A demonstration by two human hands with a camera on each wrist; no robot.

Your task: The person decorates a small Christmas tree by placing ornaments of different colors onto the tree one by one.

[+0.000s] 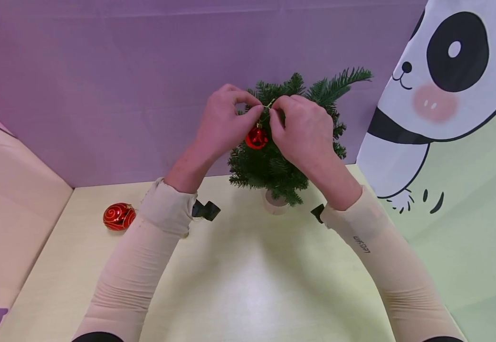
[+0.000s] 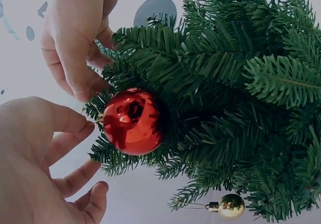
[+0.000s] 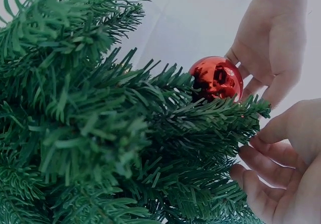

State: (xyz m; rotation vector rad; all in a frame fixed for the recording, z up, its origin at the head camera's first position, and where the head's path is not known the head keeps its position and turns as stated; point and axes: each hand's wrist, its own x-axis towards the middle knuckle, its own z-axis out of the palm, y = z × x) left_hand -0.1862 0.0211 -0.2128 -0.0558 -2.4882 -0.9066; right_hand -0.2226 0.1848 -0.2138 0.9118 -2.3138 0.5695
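A shiny red bauble (image 1: 256,137) hangs by a thin gold string (image 1: 267,106) at the front of a small green artificial Christmas tree (image 1: 273,164). Thumb and index finger of my left hand (image 1: 226,118) pinch the string just above the bauble's gold cap. My right hand (image 1: 305,128) pinches the string from the other side, close to a branch tip. In the left wrist view the bauble (image 2: 133,122) lies against the needles, and the left hand's other fingers are spread below it. Branches partly cover the bauble (image 3: 218,78) in the right wrist view.
A larger red ornament with gold swirls (image 1: 119,216) lies on the table (image 1: 248,289) at the left, beside the left sleeve. A small gold bauble (image 2: 231,207) shows at the tree's side. The tree's pale pot (image 1: 274,204) stands near the purple back wall (image 1: 154,95).
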